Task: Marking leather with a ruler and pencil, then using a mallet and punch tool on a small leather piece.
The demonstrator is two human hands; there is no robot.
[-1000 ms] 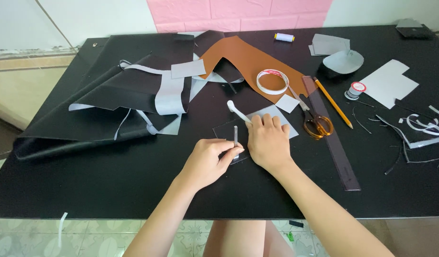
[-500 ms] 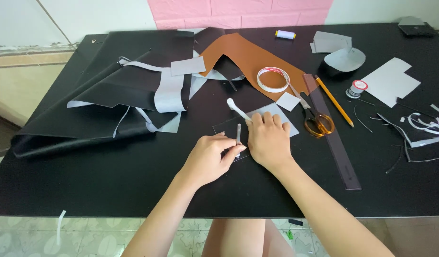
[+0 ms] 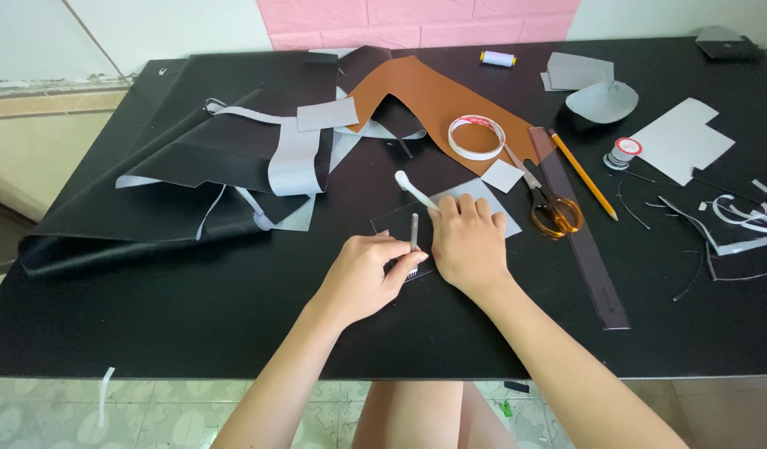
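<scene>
My left hand (image 3: 367, 274) pinches a small upright metal punch tool (image 3: 414, 232), its toothed tip resting on a small black leather piece (image 3: 392, 220). My right hand (image 3: 469, 241) lies flat, palm down, pressing that piece against the black table (image 3: 192, 316). A white plastic spatula (image 3: 414, 189) lies just beyond my right fingertips, beside a grey card piece (image 3: 483, 193). The lower part of the leather piece is hidden under my hands.
Orange-handled scissors (image 3: 552, 208), a dark ruler (image 3: 583, 241) and a yellow pencil (image 3: 583, 175) lie to the right. A tape ring (image 3: 475, 137) sits on brown leather (image 3: 433, 96). Folded black leather sheets (image 3: 167, 183) fill the left. Scraps and thread spools lie far right.
Both hands stay nearly in place; the left hand has shifted the punch tool slightly along the leather piece. The view has shifted a little.
</scene>
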